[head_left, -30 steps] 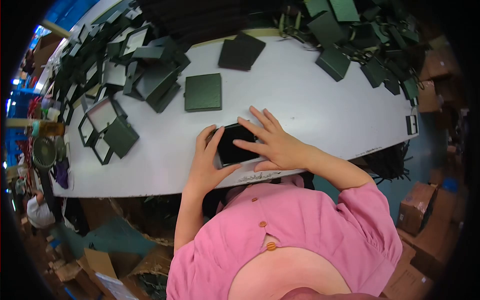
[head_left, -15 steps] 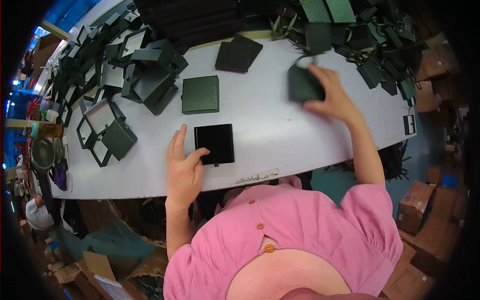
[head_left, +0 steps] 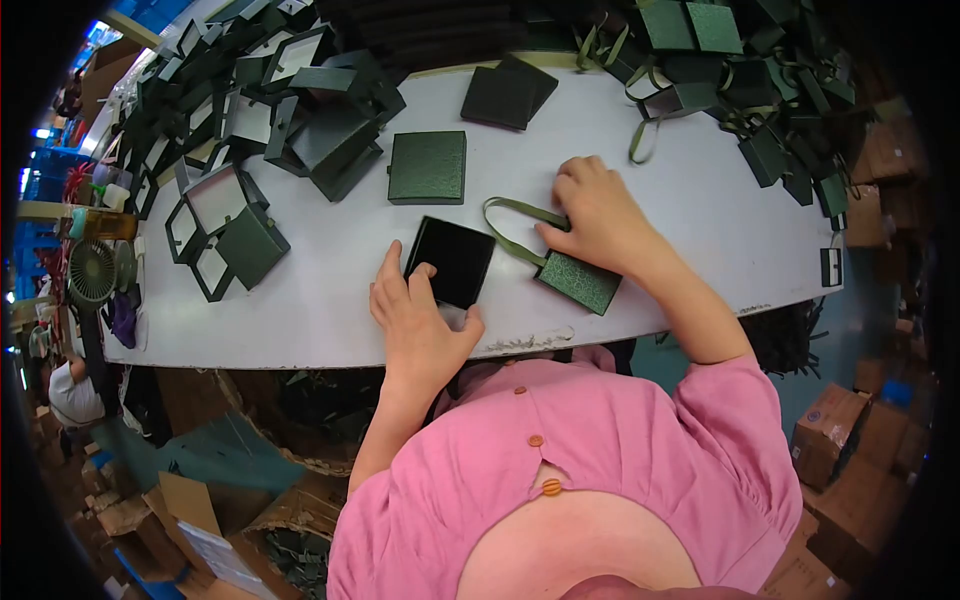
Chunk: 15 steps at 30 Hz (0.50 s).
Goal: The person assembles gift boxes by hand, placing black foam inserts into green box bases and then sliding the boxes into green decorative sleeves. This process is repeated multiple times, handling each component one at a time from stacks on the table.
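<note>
My left hand (head_left: 420,318) is at a shallow black square box part (head_left: 452,262); its fingers are at the left edge, one pressing on the inside, and the thumb is by the lower edge. The part lies turned at an angle. To its right, a small green textured box (head_left: 580,284) lies near the table's front edge, with a loop of green ribbon (head_left: 520,208) running from it. My right hand (head_left: 600,220) is curled over the box's far side, closed on the ribbon; its fingertips are partly hidden. Behind, a green square box lid (head_left: 428,168) lies flat.
Open green box parts (head_left: 325,145) pile up at left. Two dark square panels (head_left: 505,95) lie at the back. Green ribboned boxes (head_left: 690,100) heap at right. A small fan (head_left: 92,272) stands beyond the left end, and cartons (head_left: 830,425) are stacked at right.
My right hand has brought the ribboned green box from the back right to beside the black part. The black part has turned clockwise under my left hand. The view has shifted slightly.
</note>
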Each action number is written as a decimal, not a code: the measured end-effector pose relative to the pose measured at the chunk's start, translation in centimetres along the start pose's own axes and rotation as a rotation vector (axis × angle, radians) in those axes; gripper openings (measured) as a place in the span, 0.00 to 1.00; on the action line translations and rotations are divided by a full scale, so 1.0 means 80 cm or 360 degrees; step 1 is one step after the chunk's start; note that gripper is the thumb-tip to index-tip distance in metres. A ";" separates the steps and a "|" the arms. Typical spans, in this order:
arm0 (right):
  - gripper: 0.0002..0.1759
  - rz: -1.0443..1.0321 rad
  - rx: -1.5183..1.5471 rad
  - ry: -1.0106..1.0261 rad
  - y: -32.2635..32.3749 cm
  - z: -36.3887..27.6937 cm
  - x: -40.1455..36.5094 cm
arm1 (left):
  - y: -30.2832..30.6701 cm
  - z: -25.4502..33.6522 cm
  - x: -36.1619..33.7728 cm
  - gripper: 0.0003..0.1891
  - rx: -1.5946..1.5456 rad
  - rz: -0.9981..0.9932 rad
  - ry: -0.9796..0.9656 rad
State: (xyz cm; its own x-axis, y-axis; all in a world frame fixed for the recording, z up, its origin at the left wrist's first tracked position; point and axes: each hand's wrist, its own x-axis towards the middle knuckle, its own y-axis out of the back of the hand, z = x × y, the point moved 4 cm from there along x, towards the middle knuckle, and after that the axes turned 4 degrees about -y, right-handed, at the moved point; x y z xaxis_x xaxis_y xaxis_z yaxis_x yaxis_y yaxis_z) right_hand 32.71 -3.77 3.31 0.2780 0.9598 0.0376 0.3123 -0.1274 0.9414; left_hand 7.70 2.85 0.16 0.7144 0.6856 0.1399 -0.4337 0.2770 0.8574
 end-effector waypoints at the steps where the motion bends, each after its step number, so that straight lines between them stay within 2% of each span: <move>1: 0.12 -0.0091 -0.0107 -0.0048 -0.015 0.001 0.003 | 0.001 -0.003 -0.001 0.35 0.0025 -0.0025 -0.0021; 2: 0.10 0.0076 -0.0105 0.0027 -0.025 0.003 0.002 | 0.004 -0.006 -0.001 0.36 0.0053 -0.0044 -0.0061; 4: 0.11 0.0140 0.0270 0.0091 -0.023 0.006 -0.005 | 0.009 -0.010 -0.005 0.38 0.0109 -0.0086 -0.0124; 8: 0.19 0.0225 0.0865 0.0081 -0.023 0.019 -0.043 | 0.002 -0.001 -0.005 0.38 -0.0003 0.0008 -0.0110; 10: 0.22 0.0249 0.0750 0.0220 -0.012 0.012 -0.057 | -0.010 -0.004 -0.006 0.34 -0.0046 0.0078 -0.0088; 12: 0.26 0.0263 0.0652 0.0325 0.003 0.004 -0.071 | -0.021 -0.008 -0.007 0.30 0.0024 0.0093 -0.0240; 13: 0.27 0.0352 0.0582 0.0349 0.002 0.009 -0.080 | -0.024 -0.009 -0.008 0.28 0.0057 0.0101 -0.0321; 15: 0.29 0.0526 0.0439 0.0401 -0.011 0.028 -0.105 | -0.025 -0.013 -0.008 0.25 -0.0032 -0.0001 -0.0262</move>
State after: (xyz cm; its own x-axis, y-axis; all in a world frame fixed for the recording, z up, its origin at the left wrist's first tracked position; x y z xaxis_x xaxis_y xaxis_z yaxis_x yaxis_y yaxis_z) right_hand 32.17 -12.27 1.44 0.1849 0.8833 0.4309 0.4827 -0.4635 0.7431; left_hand 7.59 2.56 -2.16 0.7941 0.5664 0.2202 -0.4430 0.2916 0.8478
